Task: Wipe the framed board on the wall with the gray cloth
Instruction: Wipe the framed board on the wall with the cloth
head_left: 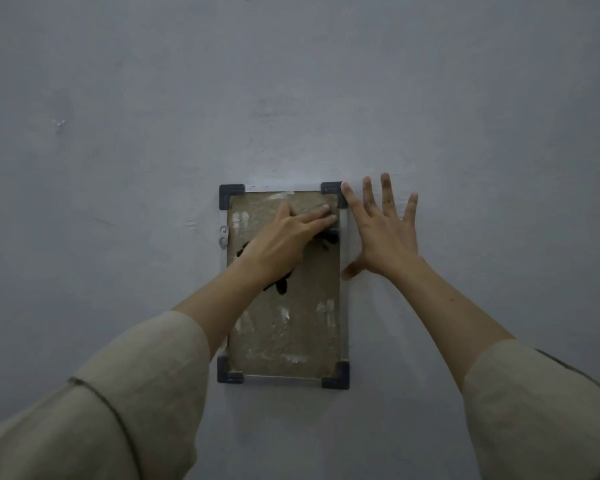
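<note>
Left hand (284, 237) covers the upper middle of the framed board (284, 334), hiding most of the black marks (280, 285) | gray cloth: cannot be made out under the fingers | both sleeves (118, 410) cut off by bottom edge | bracket (223, 235) on frame's left side too small to identify

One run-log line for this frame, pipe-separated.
left hand: presses gray cloth on framed board, top right | right hand: spread, flat on wall

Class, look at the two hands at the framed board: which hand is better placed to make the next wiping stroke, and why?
The left hand: it presses the gray cloth flat on the framed board. The right hand lies spread on the wall beside the frame, holding nothing.
</note>
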A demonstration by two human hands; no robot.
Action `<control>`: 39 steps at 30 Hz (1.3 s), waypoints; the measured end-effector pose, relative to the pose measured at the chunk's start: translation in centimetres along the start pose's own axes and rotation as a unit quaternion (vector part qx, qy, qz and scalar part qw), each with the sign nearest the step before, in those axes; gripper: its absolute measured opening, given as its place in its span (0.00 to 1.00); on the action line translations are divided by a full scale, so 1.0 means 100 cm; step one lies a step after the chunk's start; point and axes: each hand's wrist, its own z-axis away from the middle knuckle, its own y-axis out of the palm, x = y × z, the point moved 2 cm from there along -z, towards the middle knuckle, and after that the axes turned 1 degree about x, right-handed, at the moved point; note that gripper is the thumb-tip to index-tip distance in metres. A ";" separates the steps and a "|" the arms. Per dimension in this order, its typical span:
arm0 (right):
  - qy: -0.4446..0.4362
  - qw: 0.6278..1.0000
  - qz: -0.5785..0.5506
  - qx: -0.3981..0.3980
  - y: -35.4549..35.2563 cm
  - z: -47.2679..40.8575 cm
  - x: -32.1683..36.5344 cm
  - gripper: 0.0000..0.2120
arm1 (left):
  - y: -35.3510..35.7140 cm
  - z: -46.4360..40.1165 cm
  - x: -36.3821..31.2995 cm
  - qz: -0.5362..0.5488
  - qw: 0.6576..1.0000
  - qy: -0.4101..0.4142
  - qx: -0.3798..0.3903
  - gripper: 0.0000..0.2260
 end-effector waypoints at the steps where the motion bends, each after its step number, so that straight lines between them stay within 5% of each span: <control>1: 0.000 1.000 -0.001 -0.001 0.000 0.000 0.000 0.68 | -0.004 -0.002 0.009 0.014 0.999 -0.044 -0.026 0.29; 4: 0.004 1.000 -0.003 0.001 0.001 0.000 0.001 0.68 | -0.004 -0.001 0.005 0.030 0.993 -0.103 -0.048 0.28; 8: 0.008 1.000 -0.002 0.003 0.001 0.000 0.001 0.68 | 0.010 0.008 -0.015 0.015 0.999 0.025 0.026 0.29; 13: 0.003 1.000 0.001 -0.004 0.002 0.001 0.001 0.68 | 0.004 0.006 0.008 0.029 0.989 -0.121 -0.080 0.26; 18: 0.007 1.000 -0.002 0.002 0.001 0.000 0.002 0.67 | 0.018 0.021 -0.009 0.006 0.998 0.052 0.027 0.28; 23: 0.007 1.000 0.001 0.009 0.002 0.000 0.001 0.68 | 0.003 0.010 0.016 0.027 0.996 -0.077 -0.041 0.24; 28: 0.003 1.000 -0.001 0.010 0.000 0.000 0.000 0.67 | 0.015 0.026 0.002 0.028 0.997 0.049 0.045 0.28; 33: 0.002 1.000 -0.006 0.012 0.002 0.000 -0.001 0.67 | 0.014 0.019 0.003 0.042 0.991 -0.093 -0.083 0.26; 39: 0.001 1.000 -0.008 0.010 0.001 -0.001 -0.002 0.68 | 0.021 0.029 -0.004 0.045 0.999 0.014 -0.018 0.27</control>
